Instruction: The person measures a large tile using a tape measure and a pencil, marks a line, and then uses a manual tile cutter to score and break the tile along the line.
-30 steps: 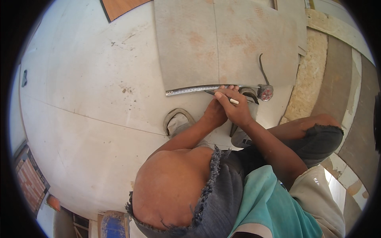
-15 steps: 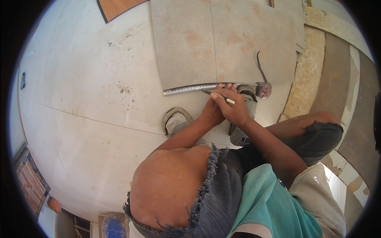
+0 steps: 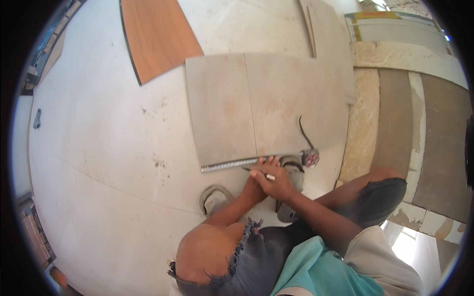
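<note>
A tape measure [image 3: 311,158] with a round case and a dark strap lies at the near edge of a grey flat panel [image 3: 219,111]. Its pulled-out blade [image 3: 229,165] runs leftward along that edge. The fingers of my left hand [image 3: 268,161] lie stretched out over the blade; the rest of this hand is mostly hidden under the right one. My right hand [image 3: 280,185] is closed around a dark pen with a pale end [image 3: 269,176], its tip pointing left just below the blade. Both hands touch, the right resting over the left.
An orange-brown wood-look board [image 3: 160,37] lies beyond the panel. Brown and pale planks [image 3: 395,118] are laid out on the right. My shoes [image 3: 215,198] stand on the pale floor [image 3: 113,172] near the hands. A small grey object [image 3: 37,119] lies far left.
The view has tilted up, so panel, tape and hands sit lower in the picture and more of the orange-brown board shows. The hands keep their place on the tape, the pen still held.
</note>
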A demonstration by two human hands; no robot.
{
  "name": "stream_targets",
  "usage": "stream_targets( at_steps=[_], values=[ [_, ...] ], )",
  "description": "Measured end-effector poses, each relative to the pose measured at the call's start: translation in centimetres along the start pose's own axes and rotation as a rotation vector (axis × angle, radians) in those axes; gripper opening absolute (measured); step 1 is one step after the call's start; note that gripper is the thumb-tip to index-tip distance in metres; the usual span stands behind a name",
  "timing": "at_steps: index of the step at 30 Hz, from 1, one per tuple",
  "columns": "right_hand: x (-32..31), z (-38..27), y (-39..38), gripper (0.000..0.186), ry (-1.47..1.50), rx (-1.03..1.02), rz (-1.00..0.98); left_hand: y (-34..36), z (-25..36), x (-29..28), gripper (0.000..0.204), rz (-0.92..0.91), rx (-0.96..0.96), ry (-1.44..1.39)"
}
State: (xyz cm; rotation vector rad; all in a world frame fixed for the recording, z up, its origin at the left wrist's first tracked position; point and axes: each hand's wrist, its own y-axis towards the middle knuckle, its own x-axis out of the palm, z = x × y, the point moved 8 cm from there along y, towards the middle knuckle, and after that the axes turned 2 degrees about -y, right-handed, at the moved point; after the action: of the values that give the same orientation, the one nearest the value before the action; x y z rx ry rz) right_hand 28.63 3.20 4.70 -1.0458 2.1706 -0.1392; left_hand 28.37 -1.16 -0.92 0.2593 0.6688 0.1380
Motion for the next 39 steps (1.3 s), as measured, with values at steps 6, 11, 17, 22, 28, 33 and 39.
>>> stream_targets(
  at_steps=[6,11,17,22,28,33,39],
  values=[
    [-5.9,-1.1,1.2,0.022,0.031,-0.093,0.259,0.0,0.3,1.2,0.055,-0.158,0.001,-0.007],
    [-12.0,4.6,2.8,0.042,-0.64,0.061,0.469,0.1,0.5,-0.7,0.053,-0.103,0.015,0.092],
    [-11.2,9.7,0.9,0.071,-0.737,0.243,0.133,0.1,0.6,-1.0,0.051,-0.082,0.023,0.092],
    [-11.3,9.9,0.0,0.066,-0.822,0.379,0.122,-0.2,0.7,-1.4,0.048,-0.051,0.017,0.072],
    [-11.4,7.1,0.6,0.054,-0.791,0.252,0.125,-0.2,0.3,-4.1,0.03,0.069,-0.138,-0.299],
    [-8.8,-0.9,1.0,0.045,-0.803,0.061,0.108,-2.6,-0.8,-4.1,0.025,-0.261,-0.501,-0.591],
    [-6.2,-1.9,0.6,0.042,-0.547,0.219,-0.123,-5.5,-1.8,-4.5,0.035,-0.058,-0.845,-1.198]
  ],
)
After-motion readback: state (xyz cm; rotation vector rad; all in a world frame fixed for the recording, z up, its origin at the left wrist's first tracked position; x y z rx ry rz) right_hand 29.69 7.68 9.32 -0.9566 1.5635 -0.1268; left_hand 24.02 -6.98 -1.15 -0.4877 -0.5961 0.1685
